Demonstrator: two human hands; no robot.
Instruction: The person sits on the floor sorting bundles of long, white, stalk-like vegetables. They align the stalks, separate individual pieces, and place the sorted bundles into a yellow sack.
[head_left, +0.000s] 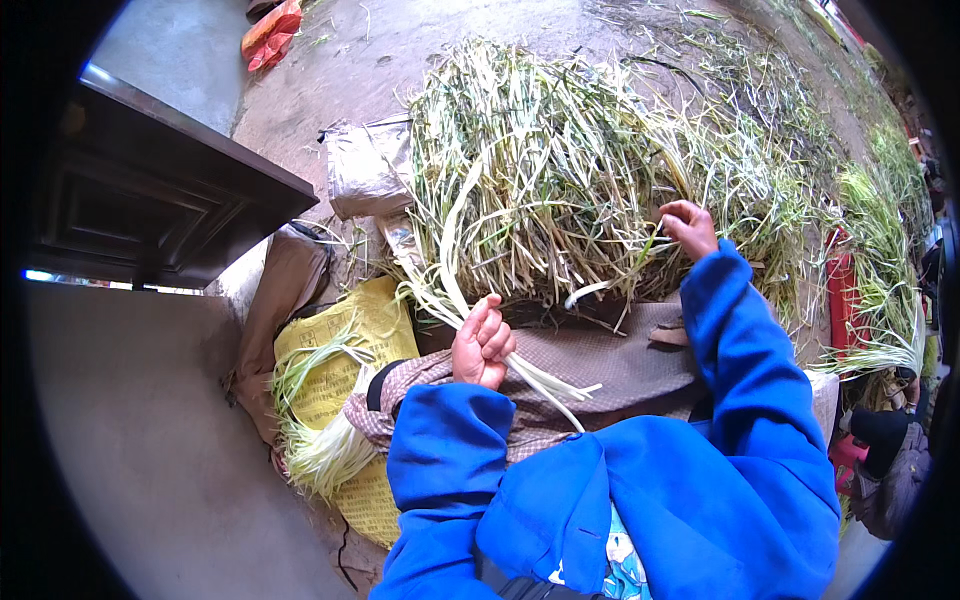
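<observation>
My left hand (482, 346) is closed around a small bunch of long pale-stemmed leafy stalks (551, 384). Their white ends point toward my blue jacket, and the leaves trail up over the pile. In front of me lies a large heap of similar green and yellowed stalks (525, 165). At the heap's right front, my right hand (691, 229) has thumb and fingers drawn together. A thin leaf lies near those fingertips; whether they pinch it is unclear. Left of my lap, a sorted bundle of pale stalks (330, 454) rests on a yellow woven sack (386, 491).
A dark panelled wooden door (142, 202) stands at the left. Beside the heap are a whitish sack (370, 161) and brown cloth (281, 292). An orange-red bag (271, 37) lies farther back. At the right edge, a person (889, 465) sits near more stalks (877, 285).
</observation>
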